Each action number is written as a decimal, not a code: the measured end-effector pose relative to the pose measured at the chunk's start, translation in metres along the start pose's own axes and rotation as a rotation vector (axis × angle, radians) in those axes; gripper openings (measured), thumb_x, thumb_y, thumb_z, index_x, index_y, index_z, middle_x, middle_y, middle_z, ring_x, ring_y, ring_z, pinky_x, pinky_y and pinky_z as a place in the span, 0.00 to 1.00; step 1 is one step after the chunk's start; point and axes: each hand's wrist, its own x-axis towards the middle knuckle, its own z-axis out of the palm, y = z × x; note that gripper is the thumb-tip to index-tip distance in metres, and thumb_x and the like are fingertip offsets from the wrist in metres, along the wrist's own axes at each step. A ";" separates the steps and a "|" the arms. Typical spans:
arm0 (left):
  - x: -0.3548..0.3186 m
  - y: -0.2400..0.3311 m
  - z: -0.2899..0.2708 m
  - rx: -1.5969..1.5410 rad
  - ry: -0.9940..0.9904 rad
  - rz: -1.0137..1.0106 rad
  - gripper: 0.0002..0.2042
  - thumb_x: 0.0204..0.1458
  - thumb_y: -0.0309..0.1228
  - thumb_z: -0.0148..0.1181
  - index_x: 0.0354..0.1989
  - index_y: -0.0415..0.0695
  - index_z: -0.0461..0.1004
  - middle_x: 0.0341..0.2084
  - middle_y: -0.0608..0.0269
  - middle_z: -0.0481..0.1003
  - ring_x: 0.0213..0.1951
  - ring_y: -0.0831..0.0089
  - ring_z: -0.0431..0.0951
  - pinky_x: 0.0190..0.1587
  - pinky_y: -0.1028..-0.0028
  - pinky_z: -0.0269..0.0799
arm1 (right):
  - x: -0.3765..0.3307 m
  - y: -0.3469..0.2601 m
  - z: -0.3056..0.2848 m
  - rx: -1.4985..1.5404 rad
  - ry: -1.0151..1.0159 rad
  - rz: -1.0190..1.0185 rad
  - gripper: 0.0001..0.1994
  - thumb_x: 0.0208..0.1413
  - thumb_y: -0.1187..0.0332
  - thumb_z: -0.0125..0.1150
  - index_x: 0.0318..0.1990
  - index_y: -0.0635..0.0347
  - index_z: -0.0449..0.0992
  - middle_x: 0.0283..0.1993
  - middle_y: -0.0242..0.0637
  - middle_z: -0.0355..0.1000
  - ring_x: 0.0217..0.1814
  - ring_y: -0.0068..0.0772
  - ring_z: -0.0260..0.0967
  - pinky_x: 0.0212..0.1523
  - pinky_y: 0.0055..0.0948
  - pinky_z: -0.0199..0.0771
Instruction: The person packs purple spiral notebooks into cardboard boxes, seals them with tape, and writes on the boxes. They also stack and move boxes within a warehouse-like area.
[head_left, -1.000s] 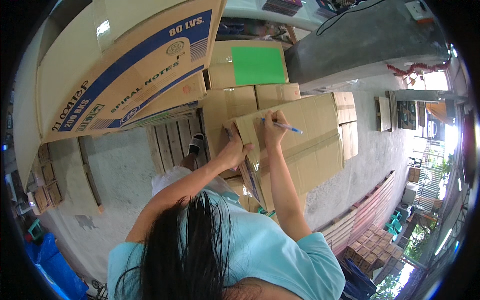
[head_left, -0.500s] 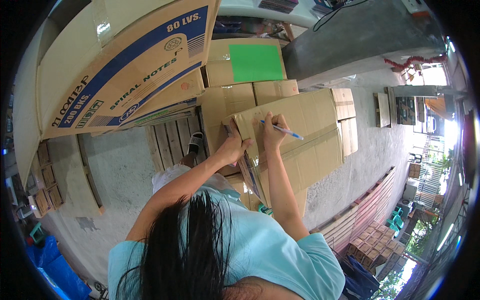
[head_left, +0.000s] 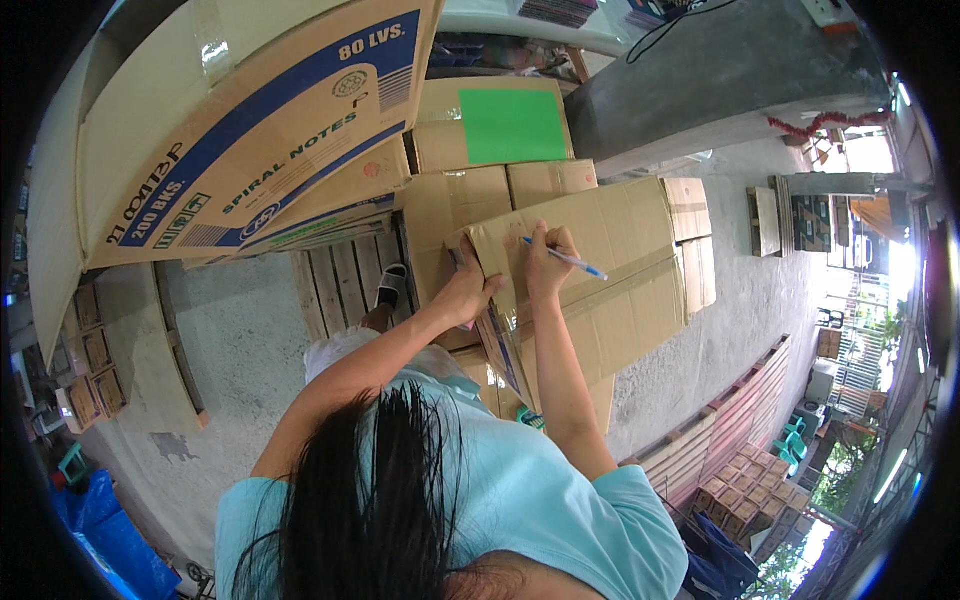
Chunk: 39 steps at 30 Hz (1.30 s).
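Past second: my right hand [head_left: 552, 262] crept slightly nearer my body across the box [head_left: 625, 235]; the pen's [head_left: 588, 269] rear end dipped bodyward too.

Daylight from the right blows out the background around the slatted gate [head_left: 858, 372], clear packing tape [head_left: 213, 50] glints at upper left, the concrete column [head_left: 700, 95] sits in soft shade, the ballpoint pen [head_left: 588, 267] looks sharp, and fisheye distortion bends edges toward a black rim

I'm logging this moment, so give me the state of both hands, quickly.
Left hand: at the edge of the cardboard box; whether it grips anything cannot be told.
Right hand: closed, holding a blue-and-white pen.
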 end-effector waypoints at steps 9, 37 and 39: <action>0.003 -0.004 0.002 -0.023 -0.008 -0.002 0.46 0.59 0.39 0.46 0.57 0.24 0.12 0.31 0.31 0.72 0.17 0.56 0.76 0.22 0.66 0.75 | 0.002 -0.003 0.000 0.007 -0.022 0.011 0.20 0.52 0.74 0.59 0.16 0.60 0.54 0.14 0.27 0.50 0.18 0.17 0.44 0.17 0.24 0.46; 0.000 0.002 0.000 0.041 0.001 -0.012 0.45 0.59 0.41 0.45 0.58 0.22 0.16 0.39 0.27 0.71 0.27 0.50 0.78 0.35 0.64 0.75 | 0.002 0.001 -0.001 0.049 0.037 0.089 0.19 0.51 0.76 0.57 0.16 0.58 0.51 0.16 0.24 0.48 0.21 0.15 0.43 0.19 0.24 0.45; 0.003 -0.004 0.002 0.033 0.031 0.036 0.45 0.59 0.42 0.45 0.58 0.24 0.14 0.34 0.31 0.71 0.25 0.51 0.78 0.32 0.64 0.75 | 0.002 -0.001 0.001 0.057 0.025 0.084 0.20 0.51 0.76 0.57 0.17 0.58 0.51 0.16 0.24 0.47 0.21 0.15 0.43 0.19 0.24 0.45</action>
